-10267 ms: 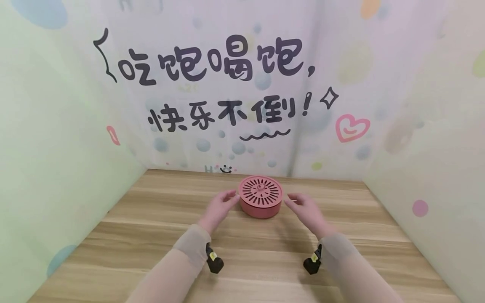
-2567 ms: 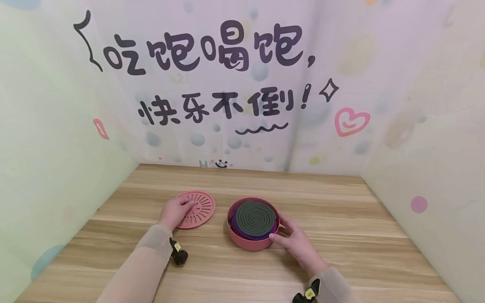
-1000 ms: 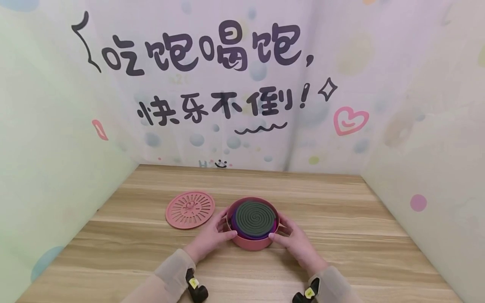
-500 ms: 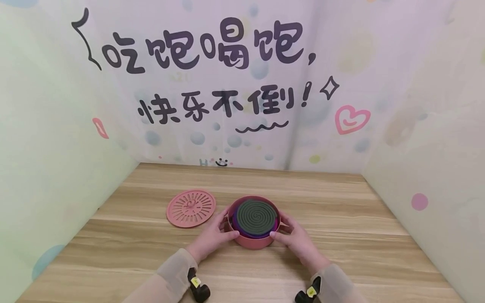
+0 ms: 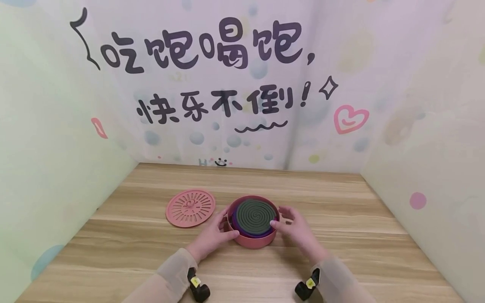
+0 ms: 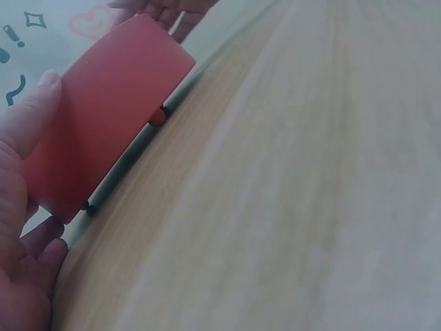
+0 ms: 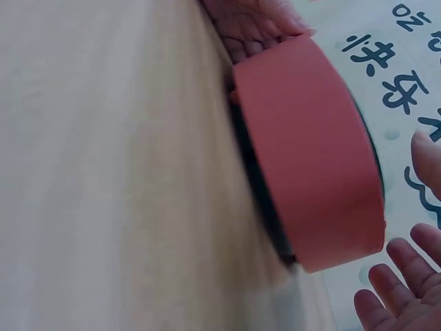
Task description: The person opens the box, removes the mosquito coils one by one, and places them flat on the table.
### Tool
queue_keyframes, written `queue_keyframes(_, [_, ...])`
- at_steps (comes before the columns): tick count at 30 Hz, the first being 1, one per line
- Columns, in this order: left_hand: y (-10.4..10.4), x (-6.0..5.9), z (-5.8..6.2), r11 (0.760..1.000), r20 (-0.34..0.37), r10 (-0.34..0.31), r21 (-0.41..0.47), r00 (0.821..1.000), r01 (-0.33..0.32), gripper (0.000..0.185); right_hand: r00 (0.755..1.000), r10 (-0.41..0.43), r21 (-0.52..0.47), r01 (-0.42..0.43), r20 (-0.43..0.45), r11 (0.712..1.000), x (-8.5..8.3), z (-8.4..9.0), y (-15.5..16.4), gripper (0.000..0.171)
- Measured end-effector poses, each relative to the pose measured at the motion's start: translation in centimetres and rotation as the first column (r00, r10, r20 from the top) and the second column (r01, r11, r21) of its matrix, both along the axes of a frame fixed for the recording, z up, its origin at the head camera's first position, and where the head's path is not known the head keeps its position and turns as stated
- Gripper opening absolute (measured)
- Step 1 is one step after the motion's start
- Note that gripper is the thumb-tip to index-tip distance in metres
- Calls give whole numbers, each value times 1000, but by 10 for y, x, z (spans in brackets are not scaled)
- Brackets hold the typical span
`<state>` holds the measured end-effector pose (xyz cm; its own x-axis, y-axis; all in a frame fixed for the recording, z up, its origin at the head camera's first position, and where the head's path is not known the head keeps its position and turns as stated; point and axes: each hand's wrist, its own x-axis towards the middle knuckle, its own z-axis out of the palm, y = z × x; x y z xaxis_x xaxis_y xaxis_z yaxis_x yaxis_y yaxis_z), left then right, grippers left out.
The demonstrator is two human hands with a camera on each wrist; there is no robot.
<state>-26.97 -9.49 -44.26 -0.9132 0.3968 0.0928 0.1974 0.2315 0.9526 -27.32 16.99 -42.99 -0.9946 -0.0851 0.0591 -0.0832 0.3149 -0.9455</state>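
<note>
A round pink mosquito coil box sits uncovered on the wooden table, a dark green spiral mosquito coil on top inside, with something purple around and beneath it. My left hand grips the box's left side; in the left wrist view its thumb lies on the box wall. At the right side is my right hand, its thumb near the rim beside the coil. In the right wrist view, the right hand's fingers are spread and apart from the box wall.
The slotted pink lid lies flat on the table left of the box, close to my left hand. A printed back wall and two side walls enclose the wooden table.
Earlier the lid was on the box; my left hand set it down at the left and came to the box. Since half a second ago, my right hand has lifted off the box's side.
</note>
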Motion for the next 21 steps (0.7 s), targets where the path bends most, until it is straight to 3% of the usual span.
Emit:
queue_keyframes(7, [1, 1, 0, 1000, 13, 5, 6, 1000, -5, 80, 998, -20, 32, 18, 56, 999, -14, 12, -10, 63])
queue_keyframes(21, [1, 1, 0, 1000, 17, 5, 5, 1000, -6, 81, 996, -4, -148, 17, 86, 989, -33, -3, -22, 57])
